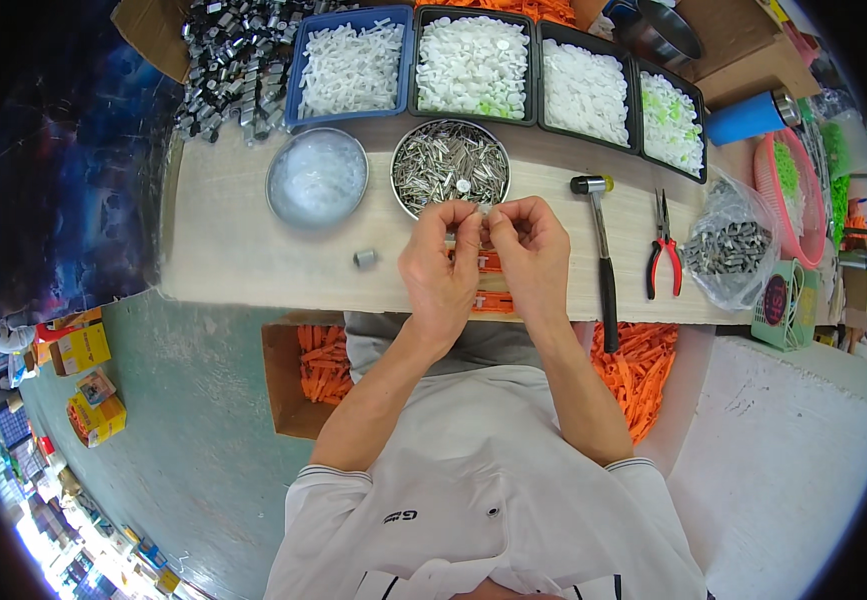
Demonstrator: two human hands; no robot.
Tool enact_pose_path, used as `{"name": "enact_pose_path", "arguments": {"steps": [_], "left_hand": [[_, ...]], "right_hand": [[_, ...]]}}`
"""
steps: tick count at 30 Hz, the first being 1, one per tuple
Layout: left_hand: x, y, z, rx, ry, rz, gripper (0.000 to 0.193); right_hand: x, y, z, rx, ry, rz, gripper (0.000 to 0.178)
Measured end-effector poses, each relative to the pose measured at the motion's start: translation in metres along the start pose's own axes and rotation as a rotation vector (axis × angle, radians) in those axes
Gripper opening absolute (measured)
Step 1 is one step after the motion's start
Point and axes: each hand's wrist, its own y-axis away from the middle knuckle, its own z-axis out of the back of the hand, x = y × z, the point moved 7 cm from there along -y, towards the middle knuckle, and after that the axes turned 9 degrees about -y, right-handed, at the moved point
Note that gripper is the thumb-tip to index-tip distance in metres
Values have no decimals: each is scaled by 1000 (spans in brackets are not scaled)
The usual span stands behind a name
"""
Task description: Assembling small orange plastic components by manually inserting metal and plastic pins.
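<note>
Both hands meet over the board, fingertips pressed together. The left hand (440, 262) and right hand (528, 250) pinch one tiny part (483, 211) between them, just below the bowl of pins (450, 167). I think the part can slip easily, because the grip is only fingertips; it would drop near the orange pieces (490, 300) under the hands, or roll toward the hammer (601, 255) at the right.
</note>
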Motion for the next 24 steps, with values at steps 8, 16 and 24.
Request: {"name": "enact_pose_path", "arguments": {"steps": [8,16,24], "left_hand": [[-20,-2,7,-34,-147,-380,10],[-10,33,24,213,-239,-247,14],[-12,69,5,341,-516,-505,13]], "right_hand": [[2,8,7,-15,125,76,7],[29,29,15,335,771,719,20],[12,34,12,392,909,775,23]]}}
